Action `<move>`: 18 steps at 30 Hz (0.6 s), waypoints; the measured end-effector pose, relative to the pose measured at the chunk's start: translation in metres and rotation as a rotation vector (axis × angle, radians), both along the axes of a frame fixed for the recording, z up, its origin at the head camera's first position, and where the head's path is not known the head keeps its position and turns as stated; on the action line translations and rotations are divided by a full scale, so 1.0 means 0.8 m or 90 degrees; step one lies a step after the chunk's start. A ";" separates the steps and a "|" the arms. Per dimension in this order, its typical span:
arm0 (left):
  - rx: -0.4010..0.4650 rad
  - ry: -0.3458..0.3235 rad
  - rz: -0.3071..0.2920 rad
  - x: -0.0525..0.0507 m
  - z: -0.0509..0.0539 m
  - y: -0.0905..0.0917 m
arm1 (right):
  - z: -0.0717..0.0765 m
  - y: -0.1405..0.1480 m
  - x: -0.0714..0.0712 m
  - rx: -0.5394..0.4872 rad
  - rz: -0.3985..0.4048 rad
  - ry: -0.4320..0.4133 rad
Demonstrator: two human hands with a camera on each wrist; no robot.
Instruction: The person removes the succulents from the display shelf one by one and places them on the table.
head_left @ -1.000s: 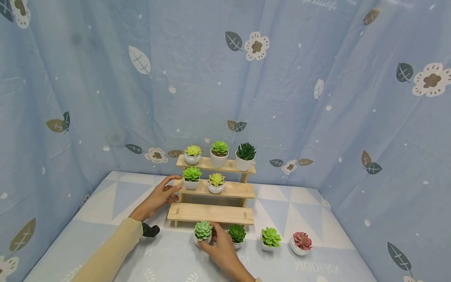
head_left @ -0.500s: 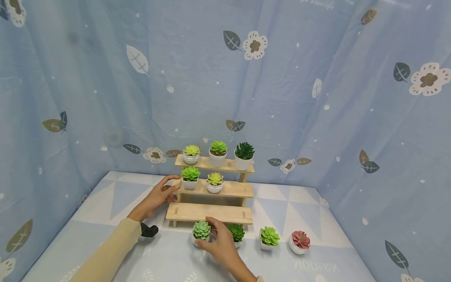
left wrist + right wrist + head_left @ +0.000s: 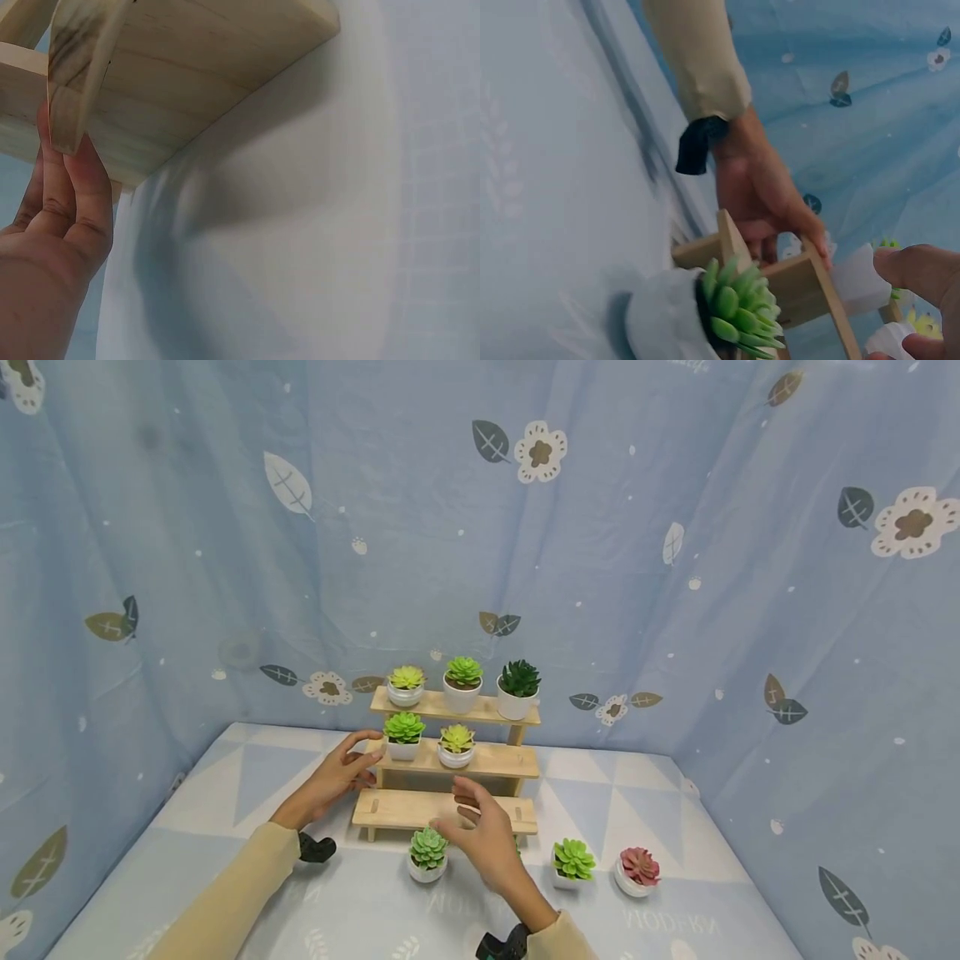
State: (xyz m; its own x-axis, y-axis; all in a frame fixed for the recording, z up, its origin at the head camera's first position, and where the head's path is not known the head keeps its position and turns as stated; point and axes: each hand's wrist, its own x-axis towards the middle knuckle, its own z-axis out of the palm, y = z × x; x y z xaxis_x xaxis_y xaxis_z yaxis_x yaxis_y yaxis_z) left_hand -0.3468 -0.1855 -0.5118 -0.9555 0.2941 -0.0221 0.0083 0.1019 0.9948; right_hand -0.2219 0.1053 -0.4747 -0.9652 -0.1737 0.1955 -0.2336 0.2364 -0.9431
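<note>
Left hand (image 3: 330, 785): thumb and fingers pinch the end of the middle tier of the wooden stand (image 3: 405, 810). Right hand (image 3: 483, 839): fingers wide and loosely bent, in front of the stand.

Pale green succulent (image 3: 427, 852), round white pot, sits upright on the tabletop (image 3: 607, 818) just ahead of the bottom tier — near the right thumb, but apart from it in the right wrist view. A sliver of green plant (image 3: 517, 847) shows past the right hand; the rest is hidden. Further right: bright green succulent (image 3: 573, 860) in a square pot, then the red succulent (image 3: 637, 868) in a round one.

Stand has three tiers. Middle: light green plant (image 3: 403, 735) nearest the left hand, yellow-green plant (image 3: 457, 745) beside it. Top row, three white pots, dark green plant (image 3: 518, 689) at the right end.

Surface: cloth with white and pale blue triangles, leaf sprigs, lettering upside down at the near side. Room: blue curtain (image 3: 420, 527) behind and at both sides — soft folds, printed flowers and leaves. Beige sleeves, black device (image 3: 317, 848) at the left wrist.
</note>
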 end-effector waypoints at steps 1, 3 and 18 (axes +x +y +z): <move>0.001 -0.001 -0.001 0.000 0.000 0.000 | 0.003 0.002 -0.002 0.004 -0.006 0.004; 0.002 -0.002 -0.001 0.000 0.000 -0.001 | 0.007 0.005 -0.008 0.012 -0.022 0.015; 0.004 0.004 -0.001 -0.002 -0.003 -0.002 | 0.023 0.019 -0.039 0.037 -0.098 0.033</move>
State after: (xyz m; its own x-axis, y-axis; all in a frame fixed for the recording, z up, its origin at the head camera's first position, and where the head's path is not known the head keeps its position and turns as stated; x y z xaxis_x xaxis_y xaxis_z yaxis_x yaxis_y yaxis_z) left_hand -0.3485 -0.1868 -0.5142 -0.9552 0.2955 -0.0139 0.0152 0.0961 0.9953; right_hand -0.2534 0.1208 -0.4565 -0.9701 -0.0376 0.2397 -0.2386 0.3275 -0.9142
